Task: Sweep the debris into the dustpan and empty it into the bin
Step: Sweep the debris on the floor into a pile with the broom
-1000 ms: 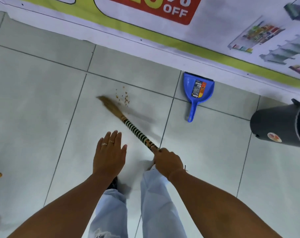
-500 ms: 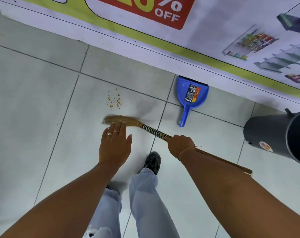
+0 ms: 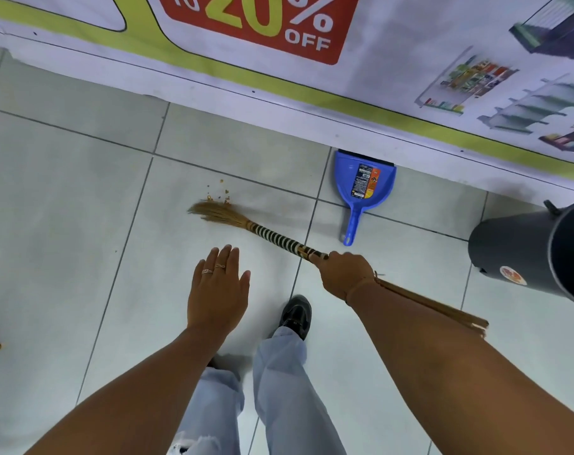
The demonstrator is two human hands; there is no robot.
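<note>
My right hand [image 3: 343, 274] is clenched around the striped broom [image 3: 279, 239] handle; my left hand [image 3: 218, 292] hovers flat, fingers spread, holding nothing. Bristles touch the tiled floor [image 3: 65, 208] at the debris [image 3: 220, 193] (small brown crumbs). Blue dustpan [image 3: 364, 185] lies near the wall banner [image 3: 279, 44], well apart from the debris. Dark bin [image 3: 525, 254] stands right of it.

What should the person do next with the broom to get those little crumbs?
Probably a short sweep to the right. The broom, gripped by the right hand, has its bristles touching the near edge of the crumbs. The dustpan lies to their right against the wall, untouched. The left hand is free to fetch it afterwards.
</note>
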